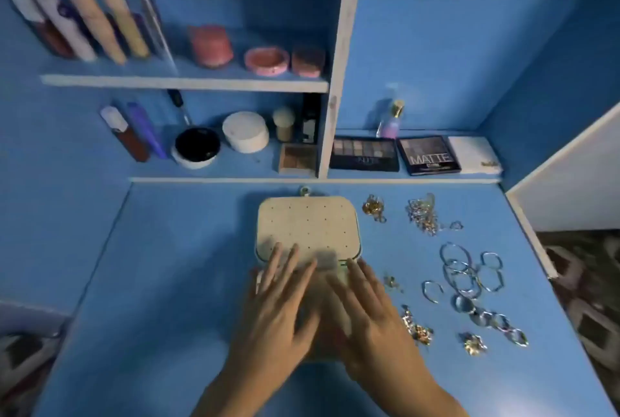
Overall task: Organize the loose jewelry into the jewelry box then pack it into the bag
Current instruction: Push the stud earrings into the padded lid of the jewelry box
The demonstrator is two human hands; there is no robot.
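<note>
Jewelry box [307,228] on blue worktop [167,282], beige perforated panel facing up, clasp loop at far edge. Left hand [278,309] and right hand [365,309] side by side over the box's near part. Grip of each spread, fingers straight, holding nothing. Left fingertips overlap the panel's near edge; contact unclear through motion blur. What lies under the palms is hidden, so box contents cannot be told.

Loose jewelry all outside the box, to the right of the right hand:
- small gold piece [391,282], just beside the fingers
- mixed gold and silver cluster [416,329], near the wrist
- silver bangles [466,272], overlapping, farther right
- link bracelet [493,319] and gold brooch [473,342], well apart from the hand
- gold earrings [373,208] and chain tangle [422,213], beyond the fingertips, level with the panel

Shelf ledge beyond carries two eyeshadow palettes [364,153] and a perfume bottle [389,118].
</note>
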